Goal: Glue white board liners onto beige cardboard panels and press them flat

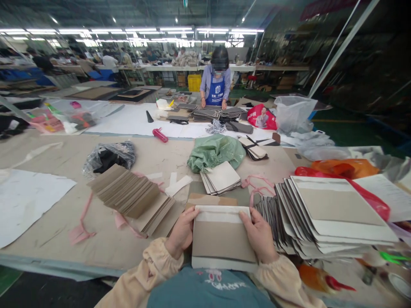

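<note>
Panel (pixel 223 243) square-on, long axis unclear

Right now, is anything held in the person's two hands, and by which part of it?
Yes, a flat white-edged brown panel: the left hand holds it near its upper left corner, the right hand near its upper right.

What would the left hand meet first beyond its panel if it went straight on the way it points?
Past the white-edged panel, the left hand would probably meet the brown cardboard piece, though depth is unclear and it might pass above.
</note>
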Demonstrator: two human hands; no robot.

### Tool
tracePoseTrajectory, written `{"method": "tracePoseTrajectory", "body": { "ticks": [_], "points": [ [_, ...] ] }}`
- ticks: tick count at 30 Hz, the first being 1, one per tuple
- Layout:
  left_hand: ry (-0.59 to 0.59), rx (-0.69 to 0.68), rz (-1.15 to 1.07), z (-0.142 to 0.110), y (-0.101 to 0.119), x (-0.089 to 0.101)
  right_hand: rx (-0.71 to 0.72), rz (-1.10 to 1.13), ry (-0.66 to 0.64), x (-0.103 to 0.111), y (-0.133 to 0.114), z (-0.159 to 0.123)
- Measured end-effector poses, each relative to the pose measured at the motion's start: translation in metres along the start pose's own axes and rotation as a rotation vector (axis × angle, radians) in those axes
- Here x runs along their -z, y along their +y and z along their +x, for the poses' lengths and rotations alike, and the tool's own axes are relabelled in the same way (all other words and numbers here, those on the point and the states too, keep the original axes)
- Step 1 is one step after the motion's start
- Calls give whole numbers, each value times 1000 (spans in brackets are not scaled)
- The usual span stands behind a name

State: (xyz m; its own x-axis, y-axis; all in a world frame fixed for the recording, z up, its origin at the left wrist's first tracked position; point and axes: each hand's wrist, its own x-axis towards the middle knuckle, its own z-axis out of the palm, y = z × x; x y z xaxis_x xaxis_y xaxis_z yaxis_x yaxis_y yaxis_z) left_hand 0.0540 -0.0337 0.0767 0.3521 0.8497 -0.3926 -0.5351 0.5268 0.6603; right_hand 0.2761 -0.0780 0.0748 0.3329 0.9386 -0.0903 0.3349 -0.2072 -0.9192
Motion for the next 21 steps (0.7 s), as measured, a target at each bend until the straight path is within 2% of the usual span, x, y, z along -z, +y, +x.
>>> {"method": "tracePoseTrajectory", "body": {
  "ticks": [4, 9, 11, 21],
  "points": [
    [-57, -24, 70, -2, 2, 1, 4, -12, -2, -1, 0, -1],
    [90, -169, 370, 7, -9, 1, 28, -48, -3, -2, -3, -2],
    [118, -186, 423, 10, -13, 1, 21, -59, 7, -1, -3, -2],
    [95, -55, 207, 12, -12, 7, -25, -32, -1, -1, 6, -1]
  ]
}}
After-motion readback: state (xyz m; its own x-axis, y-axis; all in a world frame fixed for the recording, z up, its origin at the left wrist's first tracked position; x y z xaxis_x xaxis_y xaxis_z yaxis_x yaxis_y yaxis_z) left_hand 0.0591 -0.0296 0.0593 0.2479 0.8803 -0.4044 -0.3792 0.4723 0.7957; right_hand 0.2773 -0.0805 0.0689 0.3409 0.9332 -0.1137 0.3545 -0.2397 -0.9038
